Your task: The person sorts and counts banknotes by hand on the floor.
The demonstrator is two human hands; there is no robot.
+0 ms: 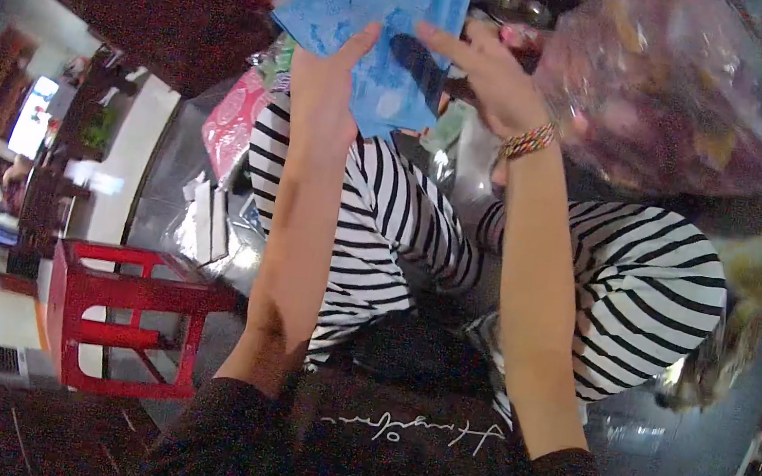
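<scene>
Several blue printed sheets point(411, 6) are fanned out in front of me, one angled off to the left behind the others. My left hand point(328, 68) is closed on their left side, its thumb lying over the front. At their right edge my right hand point(498, 78) has its fingers apart, one digit reaching across the front sheet and casting a dark shadow on it. A woven multicoloured bracelet point(526, 142) circles my right wrist. Below the sheets are my legs in black-and-white striped trousers point(387, 200).
A large clear plastic bag point(678, 95) with pinkish contents fills the upper right. To the left lie a pink packet point(233, 117) and a white item in clear wrap point(204, 221) on the grey floor. A red plastic stool point(127, 323) stands at lower left.
</scene>
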